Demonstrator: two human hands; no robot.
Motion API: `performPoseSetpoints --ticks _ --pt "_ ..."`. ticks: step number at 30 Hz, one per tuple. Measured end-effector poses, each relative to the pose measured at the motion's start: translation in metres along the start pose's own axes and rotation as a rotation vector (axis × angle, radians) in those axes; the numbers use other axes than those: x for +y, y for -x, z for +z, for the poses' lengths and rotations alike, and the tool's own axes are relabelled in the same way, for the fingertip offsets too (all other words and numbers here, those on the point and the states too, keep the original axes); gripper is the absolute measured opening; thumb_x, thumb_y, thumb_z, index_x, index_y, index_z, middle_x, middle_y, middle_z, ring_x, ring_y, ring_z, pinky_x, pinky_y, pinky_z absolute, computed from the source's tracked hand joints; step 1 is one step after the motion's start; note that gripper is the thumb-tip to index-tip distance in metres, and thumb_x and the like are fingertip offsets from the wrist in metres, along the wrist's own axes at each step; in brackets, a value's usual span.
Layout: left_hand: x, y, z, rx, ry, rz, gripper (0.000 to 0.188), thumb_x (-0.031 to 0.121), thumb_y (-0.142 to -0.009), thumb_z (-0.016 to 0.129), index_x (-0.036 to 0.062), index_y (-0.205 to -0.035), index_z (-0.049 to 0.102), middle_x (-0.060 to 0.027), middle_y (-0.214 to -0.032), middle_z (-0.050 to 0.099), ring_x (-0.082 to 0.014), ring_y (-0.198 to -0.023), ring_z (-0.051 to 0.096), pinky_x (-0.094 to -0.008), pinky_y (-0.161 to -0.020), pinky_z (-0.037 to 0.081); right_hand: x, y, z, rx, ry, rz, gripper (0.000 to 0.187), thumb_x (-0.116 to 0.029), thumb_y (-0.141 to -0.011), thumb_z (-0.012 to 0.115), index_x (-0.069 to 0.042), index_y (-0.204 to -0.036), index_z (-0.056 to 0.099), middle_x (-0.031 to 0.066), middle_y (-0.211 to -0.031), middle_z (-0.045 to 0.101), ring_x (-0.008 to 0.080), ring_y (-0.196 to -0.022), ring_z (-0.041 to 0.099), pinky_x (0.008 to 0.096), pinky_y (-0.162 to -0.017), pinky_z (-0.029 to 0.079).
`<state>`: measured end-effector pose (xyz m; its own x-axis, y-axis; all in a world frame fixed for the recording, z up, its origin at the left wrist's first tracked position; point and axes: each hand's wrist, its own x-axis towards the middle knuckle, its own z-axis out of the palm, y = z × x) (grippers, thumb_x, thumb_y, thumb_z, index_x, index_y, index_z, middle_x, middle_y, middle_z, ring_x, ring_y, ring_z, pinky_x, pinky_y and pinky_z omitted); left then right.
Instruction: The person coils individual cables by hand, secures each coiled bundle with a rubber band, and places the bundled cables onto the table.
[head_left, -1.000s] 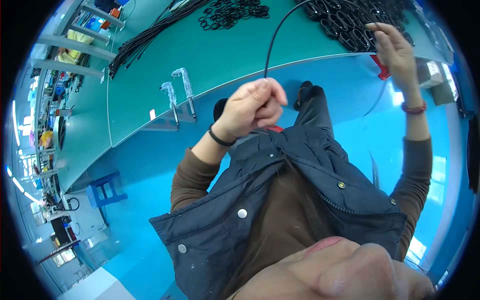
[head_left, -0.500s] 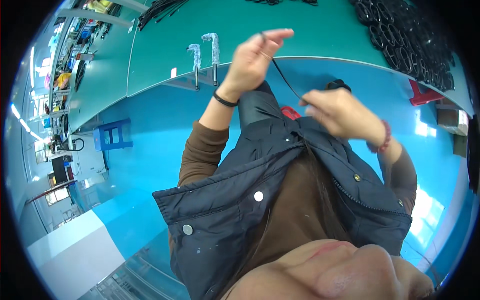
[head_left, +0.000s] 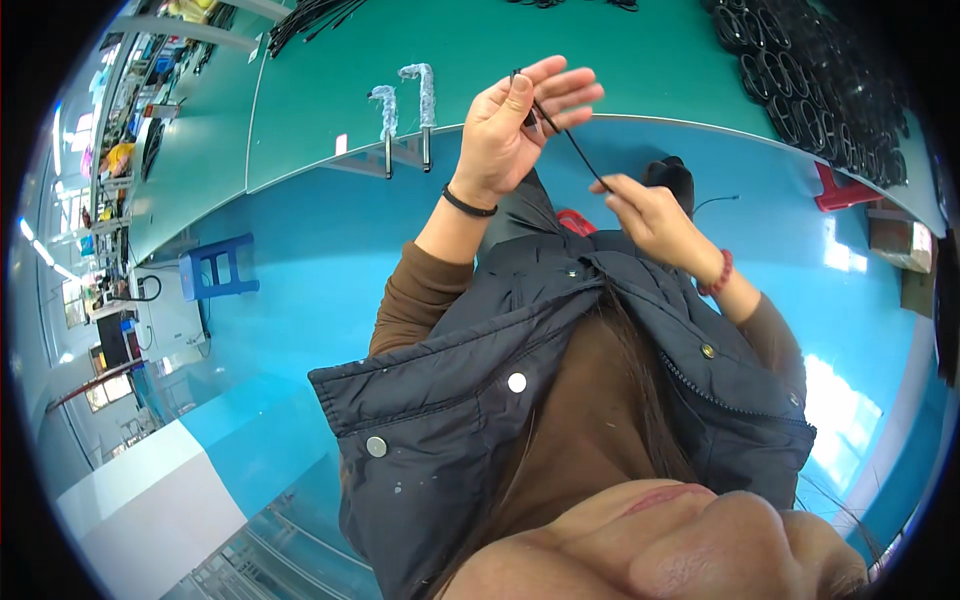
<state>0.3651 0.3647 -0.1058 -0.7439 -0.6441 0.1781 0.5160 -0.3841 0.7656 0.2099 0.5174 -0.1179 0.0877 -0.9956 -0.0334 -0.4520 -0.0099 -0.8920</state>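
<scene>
A thin black cable [head_left: 578,150] runs between my two hands over the front edge of the green table. My left hand [head_left: 505,135] has its palm turned up; the thumb presses the cable against the hand while the other fingers stretch out. A small dark piece, perhaps a connector, lies against that palm. Lower and to the right, my right hand [head_left: 655,222] pinches the cable between thumb and fingertips. Beyond it a thin cable end [head_left: 722,198] shows over the blue floor; whether it belongs to the same cable is hidden.
Two metal rods wrapped in clear film, one bent [head_left: 427,110] and one shorter [head_left: 387,125], stand at the table edge [head_left: 300,172]. Coiled black cables [head_left: 790,90] are piled at the right, straight ones [head_left: 310,20] far left. A blue stool [head_left: 220,268] and a red stool [head_left: 842,188] stand below.
My left hand has turned so its palm and spread fingers show. My right hand has shifted a little left along the cable. A thin cable end has come into sight at the right.
</scene>
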Motion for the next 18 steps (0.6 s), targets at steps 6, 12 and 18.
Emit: performPoseSetpoints --ticks 6,12,18 --pt "-0.012 0.009 -0.007 0.03 -0.433 -0.064 0.045 0.022 -0.099 0.038 -0.0052 -0.135 0.033 -0.0248 -0.13 0.045 -0.0358 -0.114 0.053 -0.041 -0.092 0.048 -0.028 -0.006 -0.034 0.085 0.2 -0.347 0.009 -0.008 -0.085 0.057 0.0 -0.089 0.058 0.015 -0.072 0.062 0.0322 -0.06 0.057 0.0363 -0.056 0.045" --pt "-0.002 0.024 0.022 -0.298 -0.218 -0.438 0.048 0.026 -0.098 0.04 -0.006 -0.134 0.034 -0.0249 -0.125 0.05 -0.0314 -0.096 0.063 -0.0313 -0.079 0.053 0.014 -0.053 -0.039 0.26 -0.118 -0.302 0.014 -0.011 -0.086 0.058 0.001 -0.084 0.064 0.0053 -0.072 0.062 0.0099 -0.061 0.053 0.0257 -0.055 0.043" --pt "-0.011 0.021 -0.003 -0.16 0.207 -0.282 0.042 0.022 -0.098 0.039 -0.0117 -0.123 0.043 -0.017 -0.101 0.065 -0.0275 -0.085 0.067 -0.0308 -0.075 0.054 0.041 -0.03 0.012 0.145 -0.316 0.059 0.02 -0.019 -0.095 0.049 -0.005 -0.1 0.062 0.0021 -0.061 0.052 0.0069 -0.057 0.05 0.0242 -0.053 0.042"
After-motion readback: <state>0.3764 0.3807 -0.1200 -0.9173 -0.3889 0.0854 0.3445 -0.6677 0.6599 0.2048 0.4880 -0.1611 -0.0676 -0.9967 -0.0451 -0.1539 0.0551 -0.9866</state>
